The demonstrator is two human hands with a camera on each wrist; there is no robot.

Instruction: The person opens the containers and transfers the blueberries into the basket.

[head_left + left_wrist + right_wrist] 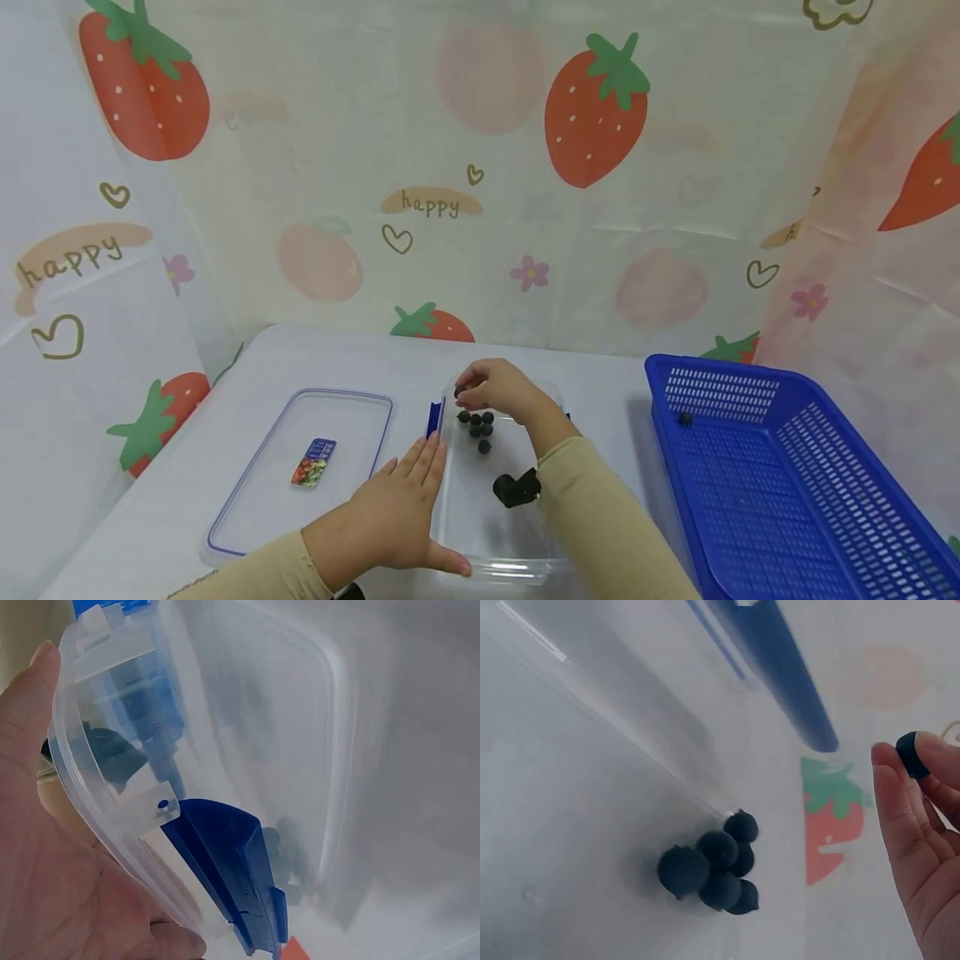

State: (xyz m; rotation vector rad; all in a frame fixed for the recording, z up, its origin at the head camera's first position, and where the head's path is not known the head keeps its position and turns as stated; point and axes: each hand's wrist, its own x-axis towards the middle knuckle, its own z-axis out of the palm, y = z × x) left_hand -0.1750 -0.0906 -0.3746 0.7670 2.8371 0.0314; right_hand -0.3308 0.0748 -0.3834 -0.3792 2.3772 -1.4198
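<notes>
My right hand (502, 393) pinches one dark blueberry (909, 755) between thumb and fingertips, above the far left corner of a clear plastic box (517, 568). Several more blueberries (476, 431) sit clustered on the box floor just below that hand; the right wrist view shows this bunch (718, 855) beside the wall. Along the box's left side lies my left hand (399, 510), fingers straight and thumb spread towards the near corner. In the left wrist view, its palm is against the rim (97, 817), close to a blue latch (229, 862) that hangs down.
A clear lid (262, 500) with a blue seal and a fruit label (314, 462) lies on the left of the white table (600, 400). To the right stands a blue slotted basket (750, 517), holding one blueberry (686, 418). A patterned curtain (495, 233) hangs behind.
</notes>
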